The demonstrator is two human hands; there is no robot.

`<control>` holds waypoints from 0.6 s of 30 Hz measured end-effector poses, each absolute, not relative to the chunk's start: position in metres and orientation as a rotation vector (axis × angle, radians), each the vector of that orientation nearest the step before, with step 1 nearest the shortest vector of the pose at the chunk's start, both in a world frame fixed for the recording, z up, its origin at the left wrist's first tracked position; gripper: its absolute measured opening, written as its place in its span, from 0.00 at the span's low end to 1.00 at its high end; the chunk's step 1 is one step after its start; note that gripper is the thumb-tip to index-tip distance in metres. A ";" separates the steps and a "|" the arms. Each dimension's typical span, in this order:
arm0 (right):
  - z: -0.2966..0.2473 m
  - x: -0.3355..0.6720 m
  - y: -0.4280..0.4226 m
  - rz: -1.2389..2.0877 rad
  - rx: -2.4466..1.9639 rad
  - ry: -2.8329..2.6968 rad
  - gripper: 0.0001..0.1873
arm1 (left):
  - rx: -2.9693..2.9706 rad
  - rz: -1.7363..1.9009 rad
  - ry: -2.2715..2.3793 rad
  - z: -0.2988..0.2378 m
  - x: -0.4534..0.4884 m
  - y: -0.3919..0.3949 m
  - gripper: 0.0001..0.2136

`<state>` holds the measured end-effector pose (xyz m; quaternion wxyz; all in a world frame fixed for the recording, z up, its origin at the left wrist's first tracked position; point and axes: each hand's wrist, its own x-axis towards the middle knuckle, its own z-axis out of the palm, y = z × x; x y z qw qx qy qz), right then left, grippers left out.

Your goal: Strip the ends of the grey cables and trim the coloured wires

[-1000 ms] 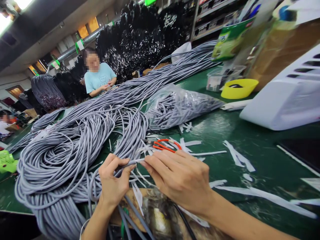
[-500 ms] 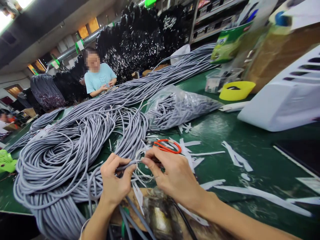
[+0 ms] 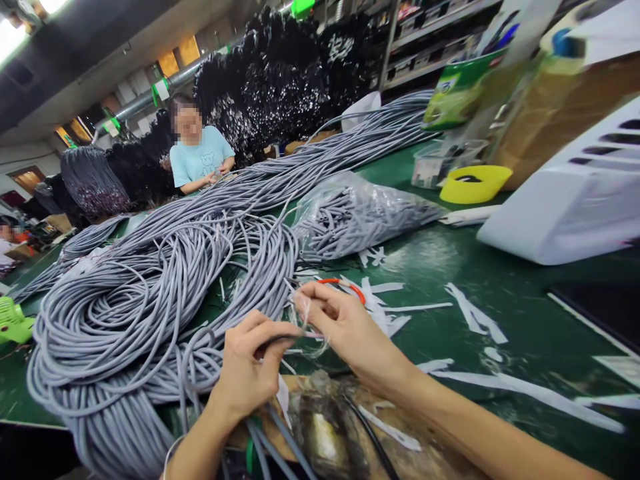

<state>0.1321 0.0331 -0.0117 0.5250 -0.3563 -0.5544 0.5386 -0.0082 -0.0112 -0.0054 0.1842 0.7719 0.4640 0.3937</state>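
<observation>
My left hand [image 3: 257,357] pinches a grey cable [image 3: 281,338] near its end, with the tip pointing right. My right hand [image 3: 343,323] is closed on thin whitish strands [image 3: 306,313] at that cable end; they are smeared by motion, so I cannot tell whether they are wires or filler threads. Behind my right hand lie orange-handled scissors [image 3: 357,291], mostly covered by it. A large coil of grey cable [image 3: 125,300] fills the table to the left of both hands. Below the hands sits a worn metal block [image 3: 325,433] on a wooden board.
A clear plastic bag [image 3: 365,213] of short grey tube pieces lies behind the hands. White strips [image 3: 475,313] are scattered over the green table [image 3: 425,267]. At right stand a yellow dish [image 3: 475,183] and a white plastic housing [image 3: 560,207]. A co-worker [image 3: 200,157] sits across the table.
My left hand has moved a little right with the cable. The pale strands have shifted up and right with my right hand, which now covers more of the scissors.
</observation>
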 end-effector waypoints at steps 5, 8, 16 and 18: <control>-0.004 0.146 0.046 1.401 -0.897 -0.820 0.24 | 2.035 1.072 1.179 -0.008 -0.012 -0.012 0.08; -0.001 0.151 0.050 1.362 -0.811 -0.685 0.20 | 1.664 1.187 1.048 -0.013 -0.013 -0.011 0.07; -0.008 0.138 0.024 1.139 -0.675 -1.192 0.10 | 1.247 1.231 0.765 -0.013 -0.010 -0.005 0.18; -0.008 0.136 0.020 1.107 -0.688 -1.308 0.11 | 1.230 1.220 0.752 -0.012 -0.010 -0.004 0.18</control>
